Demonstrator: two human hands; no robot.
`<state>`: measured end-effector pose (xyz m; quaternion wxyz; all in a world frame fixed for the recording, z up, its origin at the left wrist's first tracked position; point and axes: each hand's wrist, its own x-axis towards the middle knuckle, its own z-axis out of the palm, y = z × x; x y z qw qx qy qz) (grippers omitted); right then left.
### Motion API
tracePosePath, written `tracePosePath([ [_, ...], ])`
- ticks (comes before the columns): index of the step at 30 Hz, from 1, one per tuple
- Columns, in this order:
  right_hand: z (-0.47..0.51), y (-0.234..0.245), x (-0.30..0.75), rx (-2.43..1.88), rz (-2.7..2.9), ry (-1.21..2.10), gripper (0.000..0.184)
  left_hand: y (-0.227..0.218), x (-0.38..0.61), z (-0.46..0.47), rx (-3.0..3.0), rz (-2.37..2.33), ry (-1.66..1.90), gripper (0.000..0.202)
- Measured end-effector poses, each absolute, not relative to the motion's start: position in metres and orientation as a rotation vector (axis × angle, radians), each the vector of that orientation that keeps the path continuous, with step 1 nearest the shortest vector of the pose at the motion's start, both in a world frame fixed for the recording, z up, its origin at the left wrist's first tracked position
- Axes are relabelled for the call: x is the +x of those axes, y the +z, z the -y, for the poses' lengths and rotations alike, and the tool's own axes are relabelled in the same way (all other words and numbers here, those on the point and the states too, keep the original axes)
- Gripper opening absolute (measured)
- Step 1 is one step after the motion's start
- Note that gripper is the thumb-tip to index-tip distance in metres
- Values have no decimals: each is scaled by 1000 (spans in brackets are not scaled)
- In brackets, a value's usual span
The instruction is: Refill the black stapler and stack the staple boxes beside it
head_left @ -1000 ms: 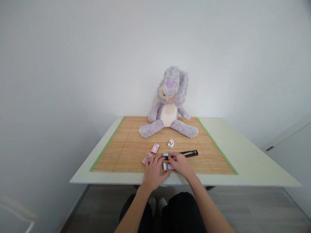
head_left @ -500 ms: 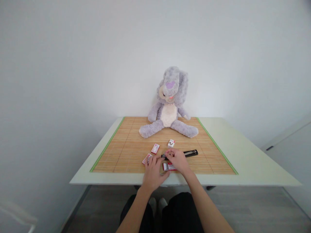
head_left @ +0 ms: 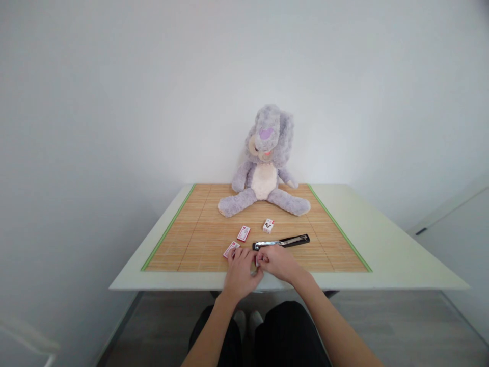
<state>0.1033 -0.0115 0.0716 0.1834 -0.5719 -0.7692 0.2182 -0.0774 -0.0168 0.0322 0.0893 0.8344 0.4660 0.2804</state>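
My left hand and my right hand meet at the near edge of the bamboo mat. Their fingers are curled together over the spot between them. A small greyish bit shows between the thumbs; what they hold is hidden. Just beyond the knuckles, a long black stapler lies flat, untouched. A red and white small box lies by my left fingertips. Two more small boxes, a flat one and another, sit farther out on the mat.
A grey plush rabbit sits at the back of the mat against the white wall. The mat lies on a white table whose front edge is right under my wrists. My knees show below.
My right hand left the stapler and drew back toward me to join my left hand. The box that lay between the hands is now covered by them.
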Motion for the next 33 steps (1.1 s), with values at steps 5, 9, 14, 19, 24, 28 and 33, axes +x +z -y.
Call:
tracePosePath([
  [5,10,65,108,-1656,2196,594,6,32,-79,16,2473,-1393,827,26],
  [9,11,65,113,-1640,2195,600,5,32,-78,16,2472,-1395,815,26],
  [14,19,63,130,-1647,2148,612,19,32,-78,15,2482,-1401,805,31],
  [19,31,51,169,-1742,2084,600,33,30,-79,14,2468,-1396,830,31],
  [24,33,40,191,-1787,2035,615,33,28,-78,15,2470,-1381,844,32],
  [28,30,36,186,-1734,2030,647,32,28,-77,15,2482,-1372,837,34],
  [33,28,35,175,-1695,2027,665,30,27,-77,14,2490,-1362,840,37],
])
